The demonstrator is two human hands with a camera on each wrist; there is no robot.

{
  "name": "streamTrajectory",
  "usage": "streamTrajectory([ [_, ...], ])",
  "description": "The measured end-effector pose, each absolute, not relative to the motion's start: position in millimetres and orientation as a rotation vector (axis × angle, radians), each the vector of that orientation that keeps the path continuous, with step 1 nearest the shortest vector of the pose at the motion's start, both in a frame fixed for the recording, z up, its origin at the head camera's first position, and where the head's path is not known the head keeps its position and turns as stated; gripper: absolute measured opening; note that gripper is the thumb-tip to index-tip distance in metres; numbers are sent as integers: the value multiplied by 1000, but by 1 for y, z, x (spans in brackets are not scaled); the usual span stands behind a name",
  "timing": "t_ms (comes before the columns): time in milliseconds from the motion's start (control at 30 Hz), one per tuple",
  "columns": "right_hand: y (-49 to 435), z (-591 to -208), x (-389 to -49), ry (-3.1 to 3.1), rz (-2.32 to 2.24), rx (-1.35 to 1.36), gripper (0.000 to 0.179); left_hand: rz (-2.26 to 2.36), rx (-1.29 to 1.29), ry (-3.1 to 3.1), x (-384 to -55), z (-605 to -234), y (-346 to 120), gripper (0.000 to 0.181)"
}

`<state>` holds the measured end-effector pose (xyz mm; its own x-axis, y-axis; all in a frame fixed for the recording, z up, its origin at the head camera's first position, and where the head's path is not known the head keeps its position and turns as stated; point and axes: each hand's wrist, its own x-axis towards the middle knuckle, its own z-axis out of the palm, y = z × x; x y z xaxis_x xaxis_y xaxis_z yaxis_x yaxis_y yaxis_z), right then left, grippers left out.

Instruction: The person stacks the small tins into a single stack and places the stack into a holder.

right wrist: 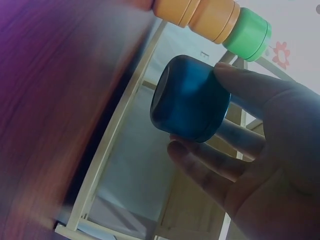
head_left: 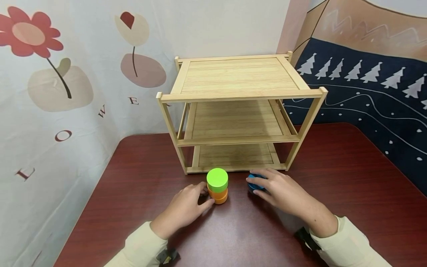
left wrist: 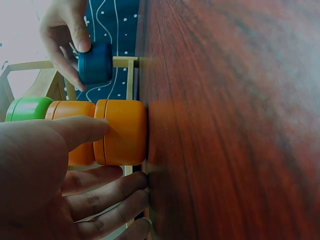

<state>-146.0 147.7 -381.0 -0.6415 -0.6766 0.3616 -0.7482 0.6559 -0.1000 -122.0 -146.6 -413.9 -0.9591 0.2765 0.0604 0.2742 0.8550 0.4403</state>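
- White cloth (head_left: 213,22), bkgd: flower prints + letters; navy cloth (head_left: 350,81) w/ white trees at R.
- Table (head_left: 213,241): dark red-brown, wood grain, some glare near front.
- Rack (head_left: 233,76): light wood, 3 tiers, stands toward rear of table.
- Sleeves (head_left: 141,246): pale, both arms, reaching in from front edge.
- R hand (head_left: 281,191): thumb + fingers grasping blue jar from above/sides.
- L hand (head_left: 185,204): at left side of stack; thumb against lower orange jar, other fingers loosely extended alongside, not clenched.
- Stack: 3 round jars, upright on table, just in front of rack's bottom rail. Btm = lower orange jar (left wrist: 127,137); mid = upper orange jar (head_left: 217,194); top = green jar (head_left: 217,180).
- Blue jar (right wrist: 187,100): single, held just above table (gap seen in wrist views), approx. upright, right of stack, not touching it.
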Motion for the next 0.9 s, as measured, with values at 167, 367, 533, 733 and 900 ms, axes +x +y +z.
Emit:
streamTrajectory([
  [167, 147, -379, -145, -2573, 354, 1145, 36, 716, 451, 3025, -122, -414, -147, 45],
  [367, 146, -377, -144, -2540, 373, 1154, 36, 714, 448, 3021, -121, -413, -147, 47],
  [533, 146, -377, -143, -2521, 386, 1162, 37, 719, 442, 3018, -121, -413, -147, 48],
  [733, 145, -376, -143, -2491, 399, 1167, 38, 717, 438, 3022, -121, -413, -147, 47],
  [900, 145, -374, -141, -2472, 418, 1174, 39, 711, 445, 3016, -120, -412, -147, 44],
])
